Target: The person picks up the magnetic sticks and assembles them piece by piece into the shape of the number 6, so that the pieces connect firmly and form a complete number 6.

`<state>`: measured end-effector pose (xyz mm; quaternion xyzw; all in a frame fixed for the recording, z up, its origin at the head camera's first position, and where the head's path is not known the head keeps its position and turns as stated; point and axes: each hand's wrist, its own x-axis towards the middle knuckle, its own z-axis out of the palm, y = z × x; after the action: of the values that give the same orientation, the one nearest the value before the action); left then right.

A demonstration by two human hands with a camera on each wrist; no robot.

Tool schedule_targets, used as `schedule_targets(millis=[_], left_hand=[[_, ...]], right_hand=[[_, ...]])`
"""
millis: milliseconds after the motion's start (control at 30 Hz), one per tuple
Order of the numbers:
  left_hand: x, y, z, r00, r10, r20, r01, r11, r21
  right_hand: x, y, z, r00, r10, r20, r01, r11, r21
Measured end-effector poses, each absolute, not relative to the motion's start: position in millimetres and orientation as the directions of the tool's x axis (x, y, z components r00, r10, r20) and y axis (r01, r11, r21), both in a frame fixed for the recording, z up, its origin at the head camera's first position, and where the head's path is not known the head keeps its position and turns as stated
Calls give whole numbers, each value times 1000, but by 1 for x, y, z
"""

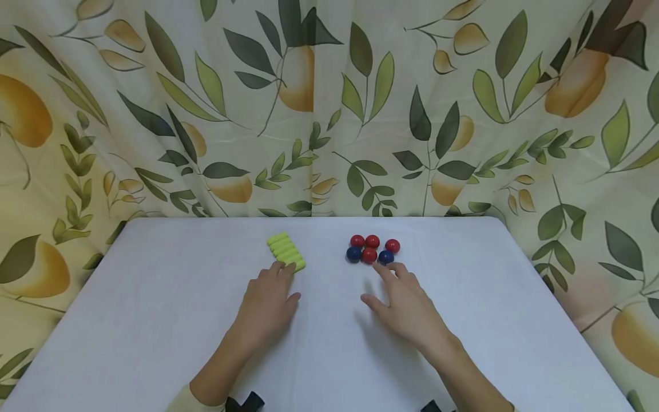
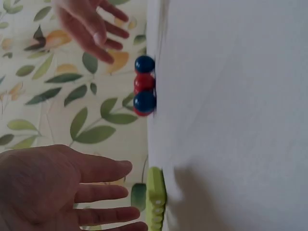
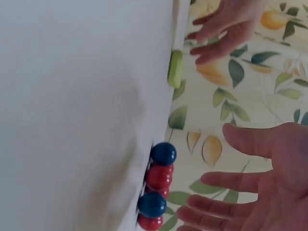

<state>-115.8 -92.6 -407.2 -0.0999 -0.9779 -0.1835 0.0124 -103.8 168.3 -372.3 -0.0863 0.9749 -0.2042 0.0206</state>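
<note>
A row of several lime-green sticks lies side by side on the white table, left of centre. My left hand hovers at the near end of this row with its fingers extended and nothing in its grasp. To the right, several glossy red balls and two dark blue balls sit in a loose cluster. My right hand is just in front of the cluster, index fingertip near the right blue ball. In the right wrist view that hand has spread fingers and holds nothing.
A white cloth covers the table, whose far edge runs just behind the sticks and balls. Beyond it hangs a curtain printed with leaves and orange fruit.
</note>
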Motion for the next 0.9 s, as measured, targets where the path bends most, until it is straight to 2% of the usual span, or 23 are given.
schedule_targets(millis=[267,400,600,900], left_hand=[[-149,-105,-401,-993,111,32,112,853,510],[-160,-110,-400,-993,107,40,112,840,531],[-175,-111,-397,-994,108,12,96,820,565],[-184,-109,-407,-989,142,38,138,804,578]], right_hand=[[-138,187,-367,-986,-158,-45,-114,855,-506],[-151,190,-367,-986,-163,-41,-115,831,-544],[-165,196,-369,-992,-116,-55,-60,800,-598],[-184,204,-376,-992,-65,-104,27,715,-698]])
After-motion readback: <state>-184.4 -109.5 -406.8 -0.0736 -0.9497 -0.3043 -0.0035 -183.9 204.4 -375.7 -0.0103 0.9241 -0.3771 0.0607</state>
